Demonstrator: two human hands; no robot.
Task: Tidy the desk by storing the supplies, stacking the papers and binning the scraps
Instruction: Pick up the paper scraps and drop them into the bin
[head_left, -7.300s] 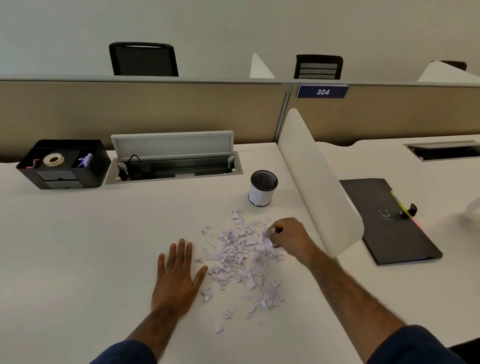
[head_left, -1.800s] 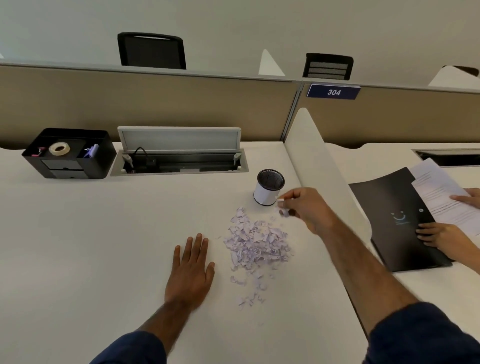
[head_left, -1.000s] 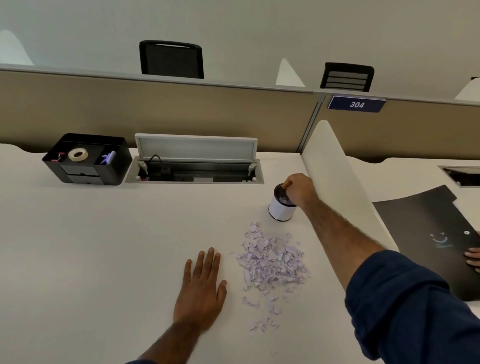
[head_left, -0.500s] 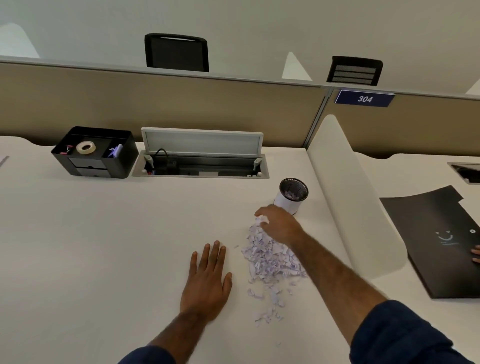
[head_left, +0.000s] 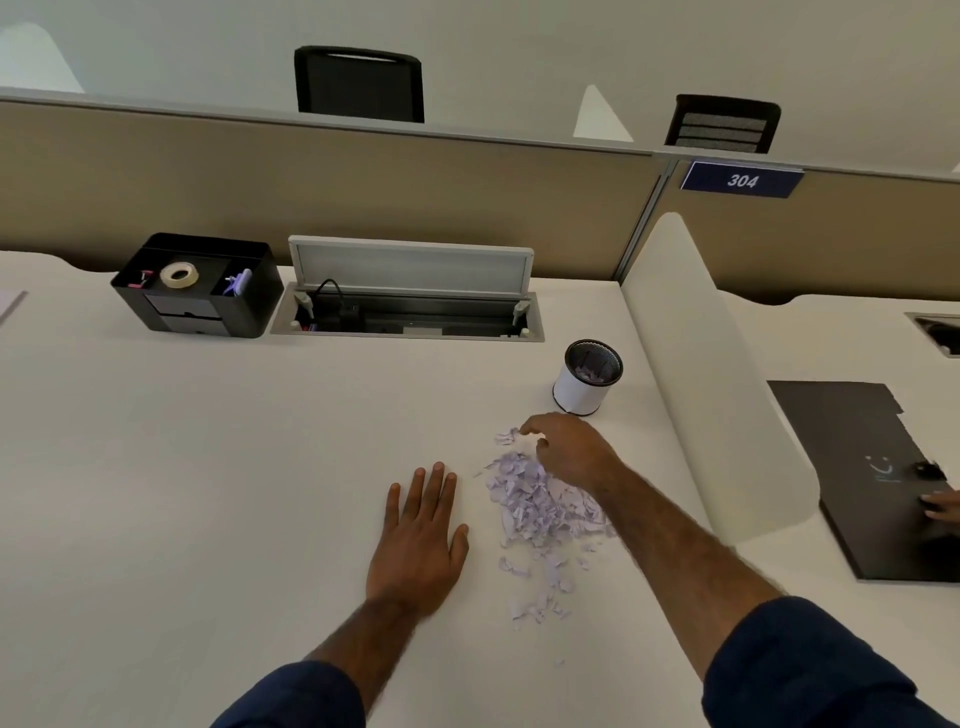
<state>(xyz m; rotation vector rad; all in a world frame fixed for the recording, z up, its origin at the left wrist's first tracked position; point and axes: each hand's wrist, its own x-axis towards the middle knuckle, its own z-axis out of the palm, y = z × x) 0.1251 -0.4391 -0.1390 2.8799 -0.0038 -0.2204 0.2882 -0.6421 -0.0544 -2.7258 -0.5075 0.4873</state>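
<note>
Most purple scraps (head_left: 540, 512) lie piled on the desk (head_left: 208, 467), and only a few are in the little bin (head_left: 582, 395) nearby. Our right hand (head_left: 569, 454) curls over the pile, but we cannot tell if it holds any; our left hand (head_left: 421, 540) lies flat, empty.

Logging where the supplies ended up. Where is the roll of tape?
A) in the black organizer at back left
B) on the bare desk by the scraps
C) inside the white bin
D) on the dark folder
A: the roll of tape lies in a top compartment of the black organizer.
</note>
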